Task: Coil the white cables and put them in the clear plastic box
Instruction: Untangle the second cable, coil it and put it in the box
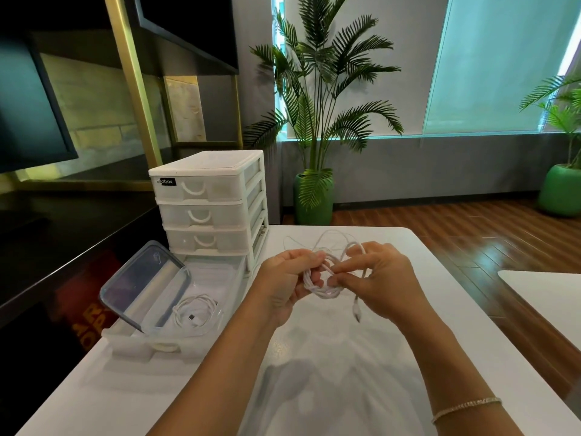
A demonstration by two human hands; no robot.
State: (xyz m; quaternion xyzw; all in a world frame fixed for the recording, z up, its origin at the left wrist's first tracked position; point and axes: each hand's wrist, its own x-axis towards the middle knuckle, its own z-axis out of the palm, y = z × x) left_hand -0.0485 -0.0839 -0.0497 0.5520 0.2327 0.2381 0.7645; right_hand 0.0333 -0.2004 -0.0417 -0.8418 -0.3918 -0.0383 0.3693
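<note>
Tabletop [314, 357]: hands [330, 278] hiding cable coil [320, 289]

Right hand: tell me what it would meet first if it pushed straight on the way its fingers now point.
The right hand points leftward, so it would first meet the white cable coil it is already pinching, then the left hand gripping that coil. Depth is unclear.

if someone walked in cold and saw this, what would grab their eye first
Most likely the two hands at the centre: the left hand grips a bundle of white cable while the right hand winds a loop onto it, above the white table. Next, at the left, the clear plastic box with its lid tilted open and one coiled cable already inside, in front of a white drawer unit.
</note>
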